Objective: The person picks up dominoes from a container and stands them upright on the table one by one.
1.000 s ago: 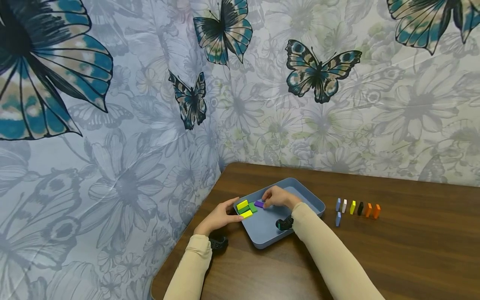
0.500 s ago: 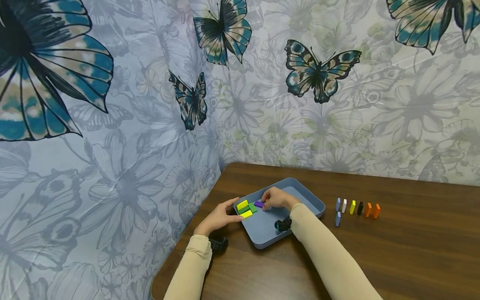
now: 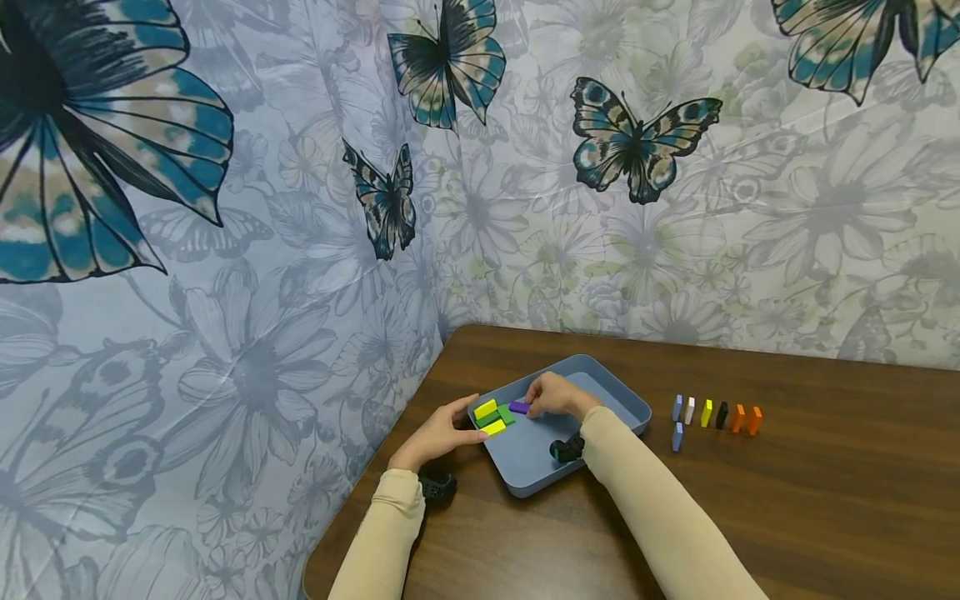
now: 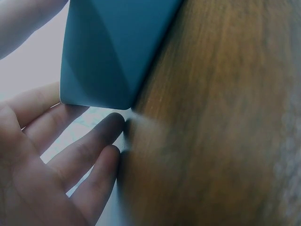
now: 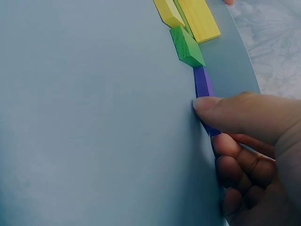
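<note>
A blue-grey tray (image 3: 540,479) lies at an angle on the wooden table. My left hand (image 3: 438,432) braces its left corner, thumb on the near side and fingers on the far side. The left wrist view shows those fingers loosely spread, with fingertips at the tray wall (image 4: 99,56). Inside the tray my right hand (image 3: 553,394) pinches a purple block (image 5: 203,84) between thumb and fingers. One end of it meets a green block (image 5: 187,47). Beyond that lie two yellow blocks (image 5: 200,19) with another green block between them, partly hidden.
Right of the tray, small blocks stand upright on the table (image 3: 840,483): two light blue blocks (image 3: 677,437), a white block (image 3: 689,410), a yellow block (image 3: 707,413), a black block (image 3: 722,416) and two orange blocks (image 3: 753,422). Butterfly-patterned fabric (image 3: 525,250) hangs behind.
The purple block has turned very slightly under my right fingers, beside the green one. Both hands stay in nearly the same places, and the tray has not visibly moved.
</note>
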The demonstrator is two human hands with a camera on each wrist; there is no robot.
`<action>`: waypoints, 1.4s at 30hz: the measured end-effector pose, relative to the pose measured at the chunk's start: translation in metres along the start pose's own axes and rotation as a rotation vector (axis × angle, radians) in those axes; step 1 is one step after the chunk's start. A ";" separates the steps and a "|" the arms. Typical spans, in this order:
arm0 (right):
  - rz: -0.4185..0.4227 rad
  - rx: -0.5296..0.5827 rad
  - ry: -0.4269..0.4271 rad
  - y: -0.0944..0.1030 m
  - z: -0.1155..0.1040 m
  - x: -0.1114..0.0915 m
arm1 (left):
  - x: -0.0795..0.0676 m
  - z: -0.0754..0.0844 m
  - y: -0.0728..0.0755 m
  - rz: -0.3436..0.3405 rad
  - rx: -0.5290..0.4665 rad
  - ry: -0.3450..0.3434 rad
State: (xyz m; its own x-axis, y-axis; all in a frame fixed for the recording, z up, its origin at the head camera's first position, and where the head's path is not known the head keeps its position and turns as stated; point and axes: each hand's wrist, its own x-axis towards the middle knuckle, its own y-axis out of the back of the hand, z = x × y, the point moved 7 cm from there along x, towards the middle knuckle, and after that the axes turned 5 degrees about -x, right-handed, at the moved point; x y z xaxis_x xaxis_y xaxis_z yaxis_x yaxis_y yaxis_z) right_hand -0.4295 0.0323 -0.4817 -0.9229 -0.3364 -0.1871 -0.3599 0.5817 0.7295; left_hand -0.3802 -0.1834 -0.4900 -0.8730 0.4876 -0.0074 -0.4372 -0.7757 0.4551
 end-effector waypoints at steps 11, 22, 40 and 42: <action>0.007 0.000 0.008 0.005 0.001 0.000 | 0.000 0.003 -0.002 0.001 0.006 0.001; 0.030 0.029 0.076 0.008 -0.004 0.001 | 0.001 0.003 -0.001 0.000 0.008 0.001; 0.094 0.088 0.103 0.020 -0.015 -0.006 | 0.000 0.001 -0.002 0.006 0.004 -0.006; 0.103 0.093 0.107 0.022 -0.016 -0.008 | -0.001 0.000 -0.002 0.008 0.004 -0.004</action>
State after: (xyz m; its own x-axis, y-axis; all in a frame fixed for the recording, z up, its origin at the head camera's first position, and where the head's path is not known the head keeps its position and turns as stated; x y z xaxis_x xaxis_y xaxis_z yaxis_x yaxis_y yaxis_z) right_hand -0.4280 0.0357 -0.4541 -0.9376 -0.3454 -0.0401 -0.2800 0.6817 0.6759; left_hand -0.3784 -0.1822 -0.4907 -0.8756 0.4831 -0.0007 -0.4296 -0.7780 0.4584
